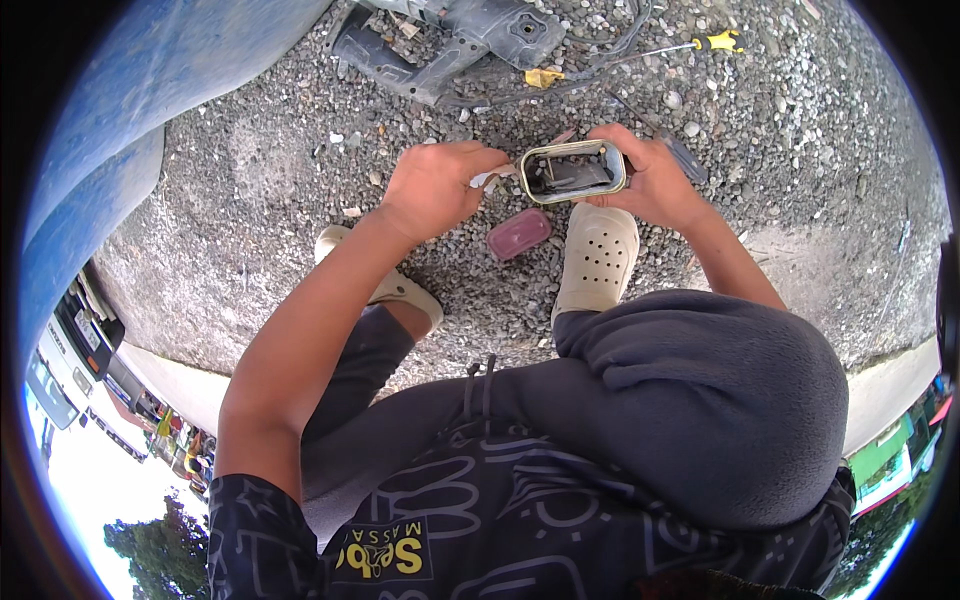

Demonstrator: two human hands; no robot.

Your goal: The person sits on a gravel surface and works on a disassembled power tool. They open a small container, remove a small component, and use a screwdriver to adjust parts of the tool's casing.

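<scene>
i can see a grey-and-black power tool [520, 38] lying on gravel [270, 150], and i place the rest by it. a dark cord [500, 98] runs just below the tool; at its right end sits a small yellow piece [543, 77] (too small for me to identify from here). farther right of it, a yellow-handled screwdriver [715, 42] points its shaft back toward it. left of it curves a large blue surface [200, 60]; far below-left stand a white vehicle [55, 370] and a tree [165, 550].

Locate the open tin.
In the head view, the tin shows above and right of centre, in the right hand, just above the right shoe.
</scene>
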